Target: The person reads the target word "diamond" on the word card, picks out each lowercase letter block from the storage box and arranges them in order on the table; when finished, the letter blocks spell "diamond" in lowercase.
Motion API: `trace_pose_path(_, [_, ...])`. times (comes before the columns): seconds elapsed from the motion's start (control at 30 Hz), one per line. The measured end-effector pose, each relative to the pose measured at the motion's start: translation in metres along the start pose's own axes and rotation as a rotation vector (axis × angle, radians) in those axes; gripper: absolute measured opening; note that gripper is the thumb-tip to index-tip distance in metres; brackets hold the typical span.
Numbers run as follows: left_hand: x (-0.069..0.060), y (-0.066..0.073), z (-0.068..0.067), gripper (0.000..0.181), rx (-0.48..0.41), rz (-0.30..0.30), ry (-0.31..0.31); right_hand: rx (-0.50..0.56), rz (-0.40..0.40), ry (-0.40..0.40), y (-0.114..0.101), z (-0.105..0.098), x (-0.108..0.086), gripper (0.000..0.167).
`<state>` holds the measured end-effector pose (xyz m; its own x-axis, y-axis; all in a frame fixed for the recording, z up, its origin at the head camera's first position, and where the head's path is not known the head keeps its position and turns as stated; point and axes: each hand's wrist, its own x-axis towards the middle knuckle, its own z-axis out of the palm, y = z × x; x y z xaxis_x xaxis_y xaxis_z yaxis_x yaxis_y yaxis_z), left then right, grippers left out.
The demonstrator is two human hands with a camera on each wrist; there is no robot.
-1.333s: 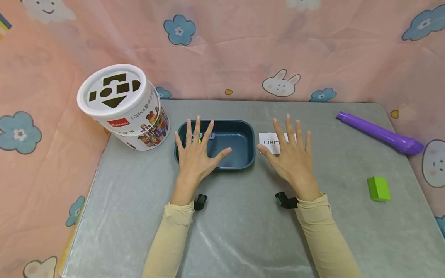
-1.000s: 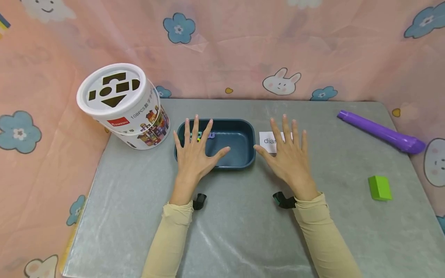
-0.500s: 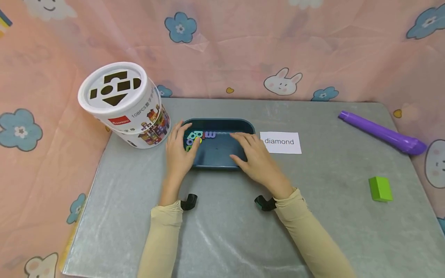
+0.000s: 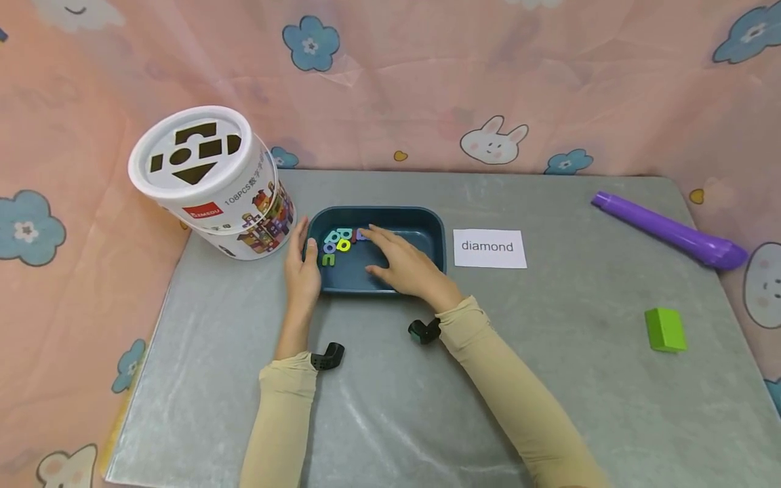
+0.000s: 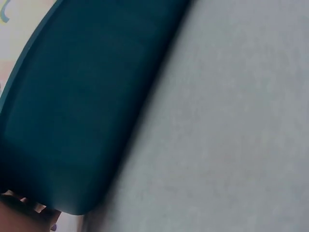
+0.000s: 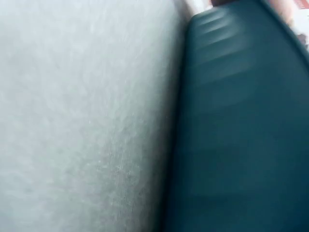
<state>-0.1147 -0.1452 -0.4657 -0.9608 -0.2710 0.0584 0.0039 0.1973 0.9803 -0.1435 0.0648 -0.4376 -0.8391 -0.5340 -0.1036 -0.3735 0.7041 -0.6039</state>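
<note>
A dark teal tray (image 4: 415,290) lies on the grey table; its outer wall (image 5: 82,106) fills much of the left wrist view, its side (image 6: 236,125) the right wrist view. My left hand (image 4: 302,274) grips its left end, thumb at the rim and fingers outside. Inside, at the left, lie several small letters: a green n (image 4: 329,259), a blue o (image 4: 330,249), a yellow letter (image 4: 344,245), teal letters (image 4: 344,234). My right hand (image 4: 411,266) hovers over the tray, fingers extended, fingertips at a partly covered purple letter (image 4: 361,234).
A white card (image 4: 490,249) reading "diamond" lies right of the tray. A white bucket (image 4: 213,183) with shaped lid holes stands at the back left. At the right are a purple tapered tube (image 4: 668,229) and a green block (image 4: 666,330). A pink printed cloth (image 4: 390,88) hangs behind.
Both hands, spread above the tray and card earlier, came down. My left hand moved to the tray's left end; my right hand moved left over the tray, uncovering the card.
</note>
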Motion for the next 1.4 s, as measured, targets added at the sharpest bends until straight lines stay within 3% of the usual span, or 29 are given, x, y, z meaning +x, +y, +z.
trace_pose_path(0.1, [0.002, -0.002, 0.002, 0.047, -0.069, -0.034, 0.026, -0.026, -0.003, -0.038, 0.003, 0.002, 0.009, 0.073])
trace_pose_path(0.27, [0.002, -0.002, 0.003, 0.046, -0.089, -0.065, 0.046, -0.064, -0.014, -0.074, 0.006, 0.005, 0.016, 0.074])
trace_pose_path(0.57, [0.002, -0.001, 0.003, 0.045, -0.116, -0.068, 0.075, -0.149, -0.002, -0.014, 0.004, 0.010, 0.019, 0.053])
trace_pose_path(0.93, [0.002, -0.003, 0.003, 0.045, -0.147, -0.076, 0.071, -0.332, 0.033, -0.064, -0.008, 0.017, 0.035, 0.067])
trace_pose_path(1.07, [0.002, -0.003, 0.003, 0.046, -0.157, -0.082, 0.073, -0.339, 0.037, -0.050, -0.009, 0.018, 0.037, 0.056])
trace_pose_path(1.4, [0.002, -0.004, 0.004, 0.045, -0.137, -0.092, 0.082, -0.331, -0.045, 0.112, -0.004, 0.019, 0.032, 0.008])
